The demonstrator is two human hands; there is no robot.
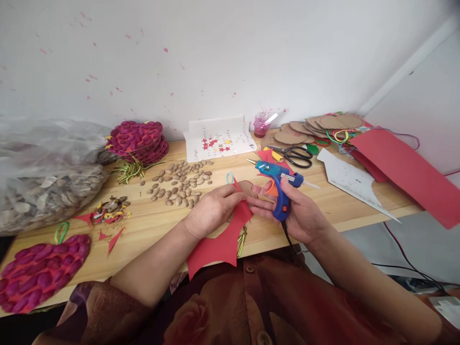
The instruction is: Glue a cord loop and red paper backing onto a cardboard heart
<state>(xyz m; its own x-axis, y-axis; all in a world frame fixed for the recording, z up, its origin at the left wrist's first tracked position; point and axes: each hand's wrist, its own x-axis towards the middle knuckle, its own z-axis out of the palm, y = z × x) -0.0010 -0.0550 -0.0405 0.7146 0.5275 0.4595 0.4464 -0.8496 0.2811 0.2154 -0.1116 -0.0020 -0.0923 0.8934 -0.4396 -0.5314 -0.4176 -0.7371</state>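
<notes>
Glue gun (268,167) to the right, red paper (223,242) to the left

I am pinching the upper part of the red paper with my left hand (215,211). My right hand (304,215) is cradling the glue gun by its handle, thumb pressing across it, some fingers reaching out loosely toward the paper. The paper is spanning the near edge of the table (143,225), its long axis slanting from the shirt (215,297) at lower left up toward the right fingertips. The glue gun is sitting right of it, its nozzle (252,162) pointing left and away, beyond the paper's top rather than at it; I am not managing to tell its height. A cardboard disc (247,188) is showing behind the paper, brown seeds (179,182) lying farther left.
</notes>
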